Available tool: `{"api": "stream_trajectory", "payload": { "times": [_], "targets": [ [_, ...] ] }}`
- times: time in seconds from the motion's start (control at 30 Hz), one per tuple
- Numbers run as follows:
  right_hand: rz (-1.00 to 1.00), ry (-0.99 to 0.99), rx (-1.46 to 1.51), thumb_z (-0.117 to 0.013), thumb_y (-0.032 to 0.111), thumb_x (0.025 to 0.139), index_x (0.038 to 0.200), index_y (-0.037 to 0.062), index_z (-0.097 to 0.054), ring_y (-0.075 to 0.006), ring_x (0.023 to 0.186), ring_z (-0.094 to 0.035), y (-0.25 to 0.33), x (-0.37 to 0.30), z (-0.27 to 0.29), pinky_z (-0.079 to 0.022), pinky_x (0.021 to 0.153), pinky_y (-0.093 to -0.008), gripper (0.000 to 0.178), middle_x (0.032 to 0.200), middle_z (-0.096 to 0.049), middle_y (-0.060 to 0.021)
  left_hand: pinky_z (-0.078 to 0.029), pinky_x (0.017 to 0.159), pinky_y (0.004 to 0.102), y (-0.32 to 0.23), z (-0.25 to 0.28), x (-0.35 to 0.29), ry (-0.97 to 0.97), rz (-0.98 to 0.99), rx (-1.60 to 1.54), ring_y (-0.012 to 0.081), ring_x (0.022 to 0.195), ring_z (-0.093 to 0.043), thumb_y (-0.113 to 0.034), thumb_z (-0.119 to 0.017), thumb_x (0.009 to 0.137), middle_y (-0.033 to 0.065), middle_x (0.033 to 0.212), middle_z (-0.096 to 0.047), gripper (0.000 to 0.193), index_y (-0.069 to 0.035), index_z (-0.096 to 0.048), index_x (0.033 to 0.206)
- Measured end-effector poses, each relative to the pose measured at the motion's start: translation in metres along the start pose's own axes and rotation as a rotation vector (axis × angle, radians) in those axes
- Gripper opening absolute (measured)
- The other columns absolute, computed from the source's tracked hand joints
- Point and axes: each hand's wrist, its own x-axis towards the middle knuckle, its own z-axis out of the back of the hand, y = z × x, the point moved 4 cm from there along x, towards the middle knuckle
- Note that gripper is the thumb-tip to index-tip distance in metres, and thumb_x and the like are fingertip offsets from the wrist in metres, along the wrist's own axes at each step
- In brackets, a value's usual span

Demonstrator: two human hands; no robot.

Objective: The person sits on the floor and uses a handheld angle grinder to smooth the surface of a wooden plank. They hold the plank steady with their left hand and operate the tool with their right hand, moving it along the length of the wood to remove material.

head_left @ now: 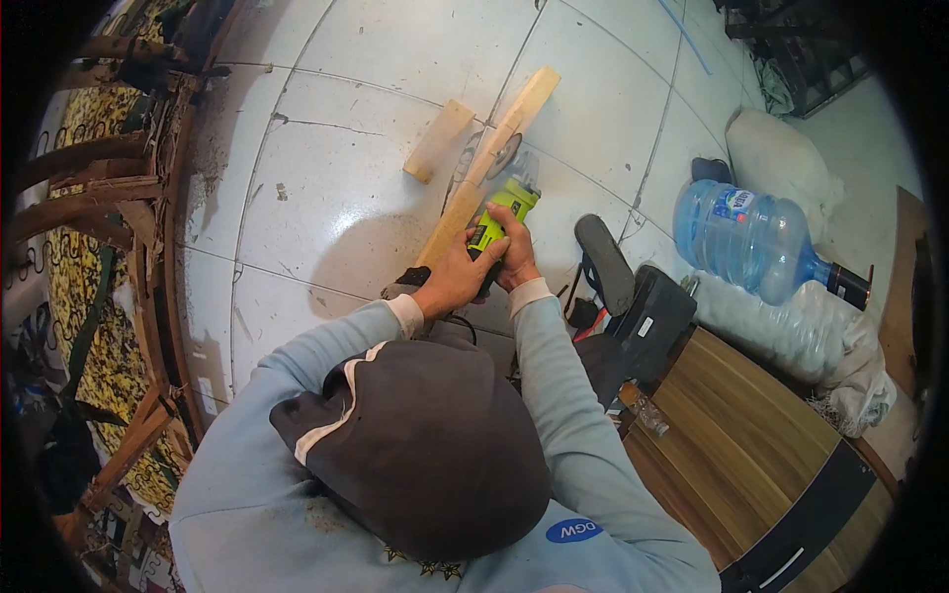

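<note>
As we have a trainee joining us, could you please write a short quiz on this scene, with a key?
1. Which tool do the left hand and right hand hold?
2. True or false: the short wooden block lies to the left of the long wooden strip.
3. What colour is the large water bottle? A) red B) clear blue C) opaque green

Key: 1. An angle grinder. 2. True. 3. B.

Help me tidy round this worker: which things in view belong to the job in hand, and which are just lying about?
Seem to belong:
grinder, held by left hand and right hand
disc, on the grinder
strip, wooden, alongside the disc
block, perhaps; nobody touches it

Seem just lying about:
jug
case
panel
</note>
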Motion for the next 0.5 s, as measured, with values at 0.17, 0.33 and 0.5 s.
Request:
{"api": "stream_trajectory", "payload": {
  "times": [0.17, 0.33, 0.5],
  "targets": [
    [-0.031, 0.003, 0.012, -0.076, 0.025, 0.091, 0.105, 0.0030, -0.067, -0.0215, 0.067, -0.071, 0.001, -0.003, -0.001, -0.059, 0.063, -0.0341, 0.028, 0.084, -0.070, -0.0086, -0.056, 0.048, 0.0322, -0.002, -0.003, -0.003, -0.006, -0.017, -0.026, 0.0169, 0.063, -0.067, -0.060, -0.071, 0.096, 0.0150, 0.099, -0.067, 0.091, 0.008, -0.039, 0.148],
    [-0.049, -0.007, 0.011, -0.075, 0.026, 0.092, 0.105, 0.0042, -0.065, -0.0214, 0.066, -0.070, 0.005, -0.009, -0.006, -0.059, 0.063, -0.0342, 0.027, 0.083, -0.069, -0.0084, -0.056, 0.047, 0.0324, -0.008, -0.004, -0.009, -0.009, -0.006, -0.039, 0.0163, 0.060, -0.066, -0.060, -0.071, 0.096, 0.0145, 0.097, -0.067, 0.091, 0.008, -0.039, 0.147],
    [-0.064, 0.013, 0.008, -0.075, 0.027, 0.092, 0.104, 0.0051, -0.064, -0.0211, 0.067, -0.069, 0.001, -0.008, -0.003, -0.059, 0.063, -0.0343, 0.028, 0.084, -0.069, -0.0081, -0.056, 0.047, 0.0326, 0.004, -0.005, -0.003, -0.032, -0.024, -0.053, 0.0170, 0.062, -0.067, -0.062, -0.071, 0.094, 0.0148, 0.096, -0.067, 0.096, 0.009, -0.038, 0.149]
  ]
}}
